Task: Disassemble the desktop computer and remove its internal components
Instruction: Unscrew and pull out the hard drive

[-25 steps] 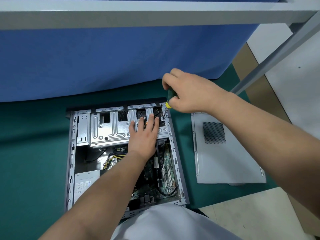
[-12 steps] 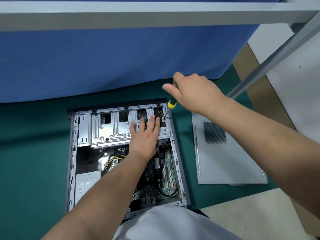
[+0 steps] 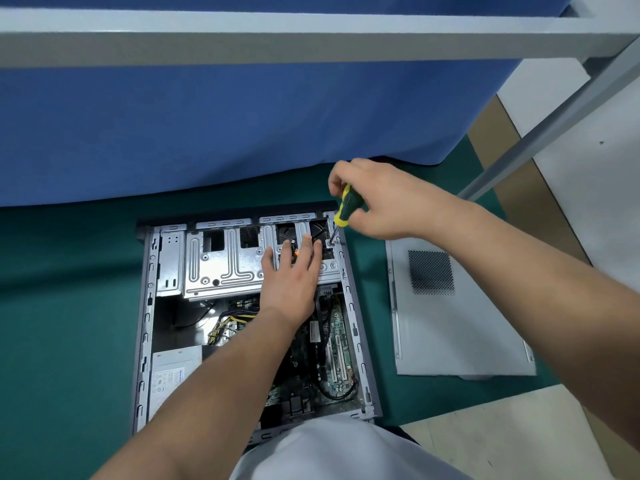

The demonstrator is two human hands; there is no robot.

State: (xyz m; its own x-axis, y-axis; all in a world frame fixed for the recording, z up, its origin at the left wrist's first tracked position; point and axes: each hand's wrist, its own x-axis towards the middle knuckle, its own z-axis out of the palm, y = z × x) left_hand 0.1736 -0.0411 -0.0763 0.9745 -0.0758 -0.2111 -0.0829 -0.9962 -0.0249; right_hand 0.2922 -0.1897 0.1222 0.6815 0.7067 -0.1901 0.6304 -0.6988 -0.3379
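My left hand (image 3: 291, 282) lies flat, fingers straight, on the drive cage (image 3: 221, 268) at the far end of the open computer case (image 3: 147, 306), which lies on its side on the green tabletop (image 3: 69, 306). My right hand (image 3: 388, 202) grips the screwdriver (image 3: 346, 207), tip down at the case's far right corner, tight against the side rail. Right of the case, apart from it, lies the side panel (image 3: 467, 323); green mat shows between them.
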